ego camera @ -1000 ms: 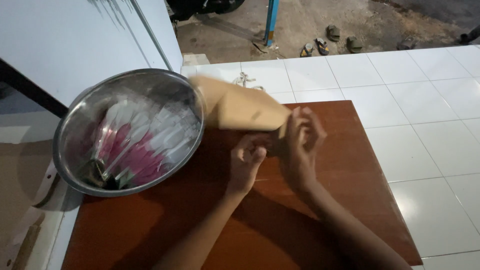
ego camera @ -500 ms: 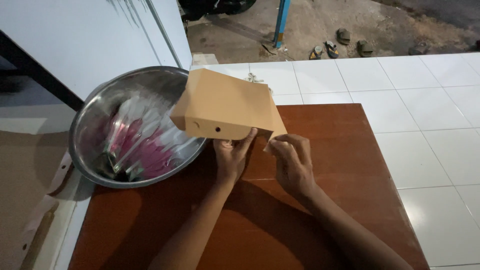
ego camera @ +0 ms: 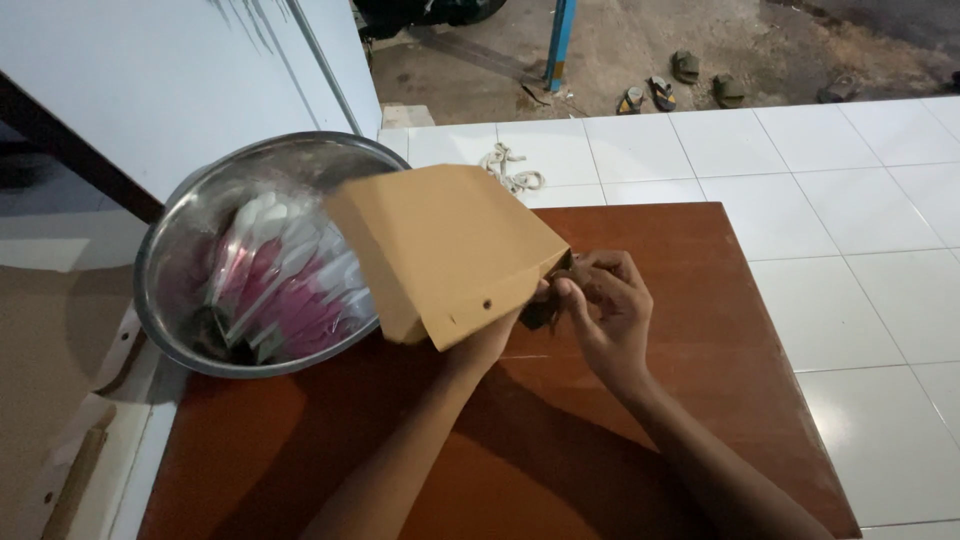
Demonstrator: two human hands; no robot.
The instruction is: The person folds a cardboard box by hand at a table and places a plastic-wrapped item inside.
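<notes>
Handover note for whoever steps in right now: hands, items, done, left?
Left hand: under the tan cardboard box, holding it up, tilted, above the wooden board; mostly hidden by the box.
Right hand: fingers pinched at the box's open right end, on a small dark item I cannot identify.
Metal bowl: on the board's left edge, with clear-wrapped pink and white packets inside; the box overlaps its right rim in the picture.
Done: box is folded into shape and lifted.
Left: right end not closed; packets are in the bowl, none visibly in the box.
</notes>
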